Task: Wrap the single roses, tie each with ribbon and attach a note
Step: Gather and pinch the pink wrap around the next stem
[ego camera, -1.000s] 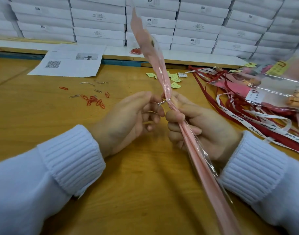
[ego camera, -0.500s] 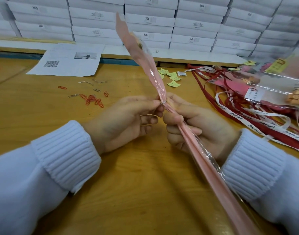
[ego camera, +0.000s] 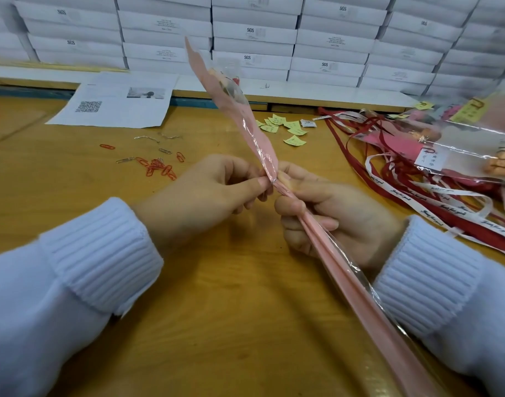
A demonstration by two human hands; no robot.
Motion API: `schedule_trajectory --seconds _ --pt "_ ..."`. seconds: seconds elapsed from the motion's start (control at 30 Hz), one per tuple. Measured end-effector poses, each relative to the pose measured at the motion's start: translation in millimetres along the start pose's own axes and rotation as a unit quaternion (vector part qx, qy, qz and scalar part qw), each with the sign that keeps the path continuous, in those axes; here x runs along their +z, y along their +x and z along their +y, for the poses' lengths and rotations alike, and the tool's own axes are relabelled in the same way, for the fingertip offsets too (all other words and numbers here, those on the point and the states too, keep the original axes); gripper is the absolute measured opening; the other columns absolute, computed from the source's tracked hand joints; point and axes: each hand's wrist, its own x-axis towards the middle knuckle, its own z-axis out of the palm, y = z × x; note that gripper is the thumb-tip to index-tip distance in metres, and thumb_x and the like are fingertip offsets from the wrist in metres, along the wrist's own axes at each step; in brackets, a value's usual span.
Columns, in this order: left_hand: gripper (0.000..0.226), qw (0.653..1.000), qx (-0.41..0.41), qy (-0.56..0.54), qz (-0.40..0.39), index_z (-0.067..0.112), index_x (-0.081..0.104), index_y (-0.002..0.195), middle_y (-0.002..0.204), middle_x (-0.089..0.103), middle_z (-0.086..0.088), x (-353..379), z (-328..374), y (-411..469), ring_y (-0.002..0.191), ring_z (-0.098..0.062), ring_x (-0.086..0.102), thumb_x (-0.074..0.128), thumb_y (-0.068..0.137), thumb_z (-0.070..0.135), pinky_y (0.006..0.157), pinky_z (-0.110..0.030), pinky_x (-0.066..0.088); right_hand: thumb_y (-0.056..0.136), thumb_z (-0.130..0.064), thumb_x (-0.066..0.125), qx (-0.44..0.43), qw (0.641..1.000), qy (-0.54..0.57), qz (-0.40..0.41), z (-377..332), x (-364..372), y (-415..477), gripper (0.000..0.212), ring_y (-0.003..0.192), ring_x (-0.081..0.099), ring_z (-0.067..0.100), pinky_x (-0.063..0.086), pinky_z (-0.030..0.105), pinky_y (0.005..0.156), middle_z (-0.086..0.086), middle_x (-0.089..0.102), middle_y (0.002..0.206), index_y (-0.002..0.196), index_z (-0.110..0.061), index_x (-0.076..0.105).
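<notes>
Wrapped rose (ego camera: 255,133) held in the air over the table (ego camera: 222,296), running as a long diagonal from upper centre of the frame down to the lower right corner. Bloom end is uppermost, blurred inside clear film backed with pink paper.

Left hand (ego camera: 208,196), centre frame: thumb and forefinger pinch a thin silver tie (ego camera: 274,180) at the gathered neck of the wrap; the other fingers are curled under. Right hand (ego camera: 334,216), just right of it: fingers wrapped round the stem part right below the neck, thumb laid across the front.

Handling, as judged:
- very light; one hand carries it easily
- film looks slick and crinkly, likely to slide in a loose grip and to spring open if the neck is let go
- long lower part seems fairly stiff, with a stem inside
- bloom fragile; no squeezing up there
- best hold is where the hands are now, at the bunched neck, with a second hold lower on the stem

Tie looks nearly cinched. Ribbon and note not yet on this one.

Ribbons (ego camera: 411,196), red and white, lie centre right; green notes (ego camera: 292,131) above centre; red clips (ego camera: 158,169) centre left; finished bundles (ego camera: 463,150) at right edge
</notes>
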Motion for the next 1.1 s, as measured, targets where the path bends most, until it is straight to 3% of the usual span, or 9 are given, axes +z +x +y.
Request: schedule_trajectory --seconds 0.2,0.4,0.57,0.77,0.97,1.1 --pt "0.021 0.993 0.070 0.081 0.058 0.025 0.062 0.075 0.056 0.058 0.020 8 -1 1 0.056 0.004 0.051 0.053 0.093 0.020 0.057 -0.008 0.040 0.085 -0.019 0.044 0.000 1.000 0.005 0.007 -1 0 -1 0.013 0.025 0.028 0.000 0.017 0.014 0.037 -0.004 0.047 0.046 0.097 -0.017 0.049" --pt "0.017 0.989 0.088 0.096 0.067 0.029 0.065 0.078 0.062 0.060 0.022 4 -5 2 0.061 0.006 0.054 0.055 0.091 0.024 0.058 -0.007 0.041 0.085 -0.018 0.044 0.006 1.000 0.014 -0.007 -2 2 -1 0.014 0.025 0.028 -0.001 0.020 0.012 0.033 -0.003 0.046 0.046 0.099 -0.016 0.048" --pt "0.016 0.997 -0.009 -0.069 -0.014 0.007 0.064 0.092 0.071 0.059 0.003 -2 -8 5 0.068 -0.010 0.053 0.049 0.095 0.012 0.064 -0.026 0.042 0.085 -0.016 0.045 0.006 1.000 -0.025 0.000 -1 1 -1 0.026 0.025 0.026 0.000 0.019 0.014 0.034 -0.002 0.044 0.046 0.111 -0.017 0.049" --pt "0.016 0.973 -0.064 -0.213 -0.058 0.005 0.057 0.097 0.075 0.055 -0.004 0 -4 6 0.065 -0.011 0.052 0.043 0.094 0.011 0.061 -0.028 0.038 0.082 -0.017 0.048 -0.009 0.999 -0.047 0.003 2 1 1 0.029 0.025 0.026 0.000 0.016 0.017 0.036 -0.001 0.044 0.047 0.111 -0.016 0.051" --pt "0.018 0.997 -0.014 -0.076 -0.023 0.010 0.061 0.089 0.065 0.058 0.009 4 -4 3 0.065 -0.008 0.053 0.045 0.096 0.016 0.064 -0.027 0.043 0.087 -0.016 0.046 -0.022 0.999 -0.033 0.028 2 0 1 0.026 0.026 0.027 0.001 0.018 0.017 0.035 0.000 0.045 0.047 0.112 -0.015 0.051" --pt "0.022 0.998 0.034 -0.051 -0.021 0.015 0.061 0.087 0.068 0.059 0.009 5 -5 0 0.066 -0.008 0.054 0.055 0.078 0.035 0.067 -0.029 0.044 0.089 -0.014 0.042 -0.025 0.999 0.001 0.022 -1 0 0 0.019 0.026 0.026 0.000 0.017 0.014 0.034 -0.001 0.043 0.047 0.107 -0.015 0.050"
